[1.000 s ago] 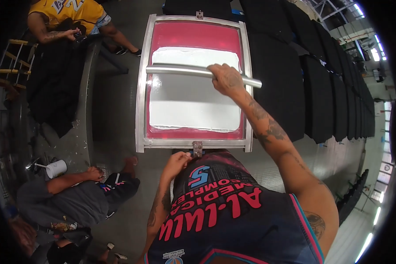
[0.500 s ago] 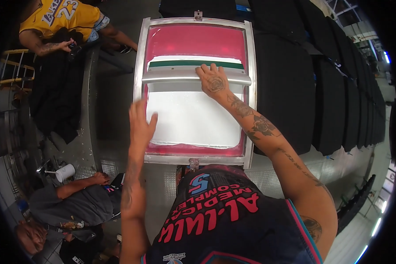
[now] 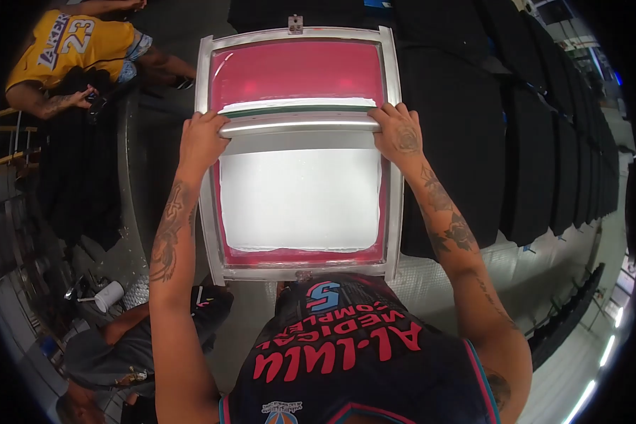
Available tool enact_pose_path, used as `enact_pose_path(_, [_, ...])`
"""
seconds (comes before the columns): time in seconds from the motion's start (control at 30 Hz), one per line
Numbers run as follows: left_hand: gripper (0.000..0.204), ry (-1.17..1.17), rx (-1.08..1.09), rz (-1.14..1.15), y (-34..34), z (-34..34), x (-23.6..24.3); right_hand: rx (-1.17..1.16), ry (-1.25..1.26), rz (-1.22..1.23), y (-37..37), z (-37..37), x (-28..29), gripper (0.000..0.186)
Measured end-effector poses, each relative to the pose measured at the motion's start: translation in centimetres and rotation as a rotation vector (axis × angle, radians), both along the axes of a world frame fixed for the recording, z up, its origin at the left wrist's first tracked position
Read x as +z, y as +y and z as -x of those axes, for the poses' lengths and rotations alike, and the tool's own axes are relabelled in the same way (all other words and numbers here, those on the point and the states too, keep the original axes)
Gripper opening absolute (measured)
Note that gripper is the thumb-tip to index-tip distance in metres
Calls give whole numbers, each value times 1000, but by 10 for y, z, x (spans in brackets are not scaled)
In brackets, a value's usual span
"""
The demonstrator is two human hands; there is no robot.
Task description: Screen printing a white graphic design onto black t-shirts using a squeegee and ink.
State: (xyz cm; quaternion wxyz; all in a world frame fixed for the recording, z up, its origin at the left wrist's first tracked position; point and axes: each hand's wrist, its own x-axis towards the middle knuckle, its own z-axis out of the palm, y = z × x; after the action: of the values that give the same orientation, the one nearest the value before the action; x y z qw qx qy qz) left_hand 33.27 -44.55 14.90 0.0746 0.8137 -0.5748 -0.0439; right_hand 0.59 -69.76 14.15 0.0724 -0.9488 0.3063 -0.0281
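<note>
A wide squeegee [image 3: 300, 124] with a silver metal handle and a green blade lies across a screen printing frame [image 3: 393, 233]. My left hand [image 3: 203, 140] wraps round its left end, and my right hand [image 3: 398, 134] grips the right end. Metal rails border the frame, and its mesh is pink at the far end. White ink [image 3: 300, 201] covers most of the mesh on my side of the squeegee. Beyond the blade runs a thin white strip. Both sets of fingertips curl over the handle's far side.
Black shirts [image 3: 452, 141] lie on several boards in a row to the right. At the far left stands a person in a yellow jersey [image 3: 71, 46]; another person in a dark shirt [image 3: 120, 353] is at the lower left. A white bucket [image 3: 109, 296] is near that second person.
My left hand has risen from beside the frame and taken hold of the squeegee's left end. My right hand has shifted from along the handle to its right end. The blade now tilts more out of sight.
</note>
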Motion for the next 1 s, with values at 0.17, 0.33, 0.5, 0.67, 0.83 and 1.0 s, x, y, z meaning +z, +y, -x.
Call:
enact_pose_path(0.17, [36,12,175,-3,6,10,-13,-23,30,-49,7,-5,-4,37])
enact_pose_path(0.33, [36,44,174,-6,5,9,-20,103,-88,-37,0,7,-28,35])
enact_pose_path(0.5, [30,83,65,-105,2,-23,12,27,1,-7,-25,-13,-14,37])
enact_pose_path(0.67, [23,20,-89,95,61,33,81,153,-205,96,50,58,40,34])
enact_pose_path(0.83, [40,119,1,105,198,139,52,-43,-1,-83,193,137,59,36])
enact_pose_path(1.0, [41,277,165,90,266,204,48,-59,-105,-145,271,181,47,45])
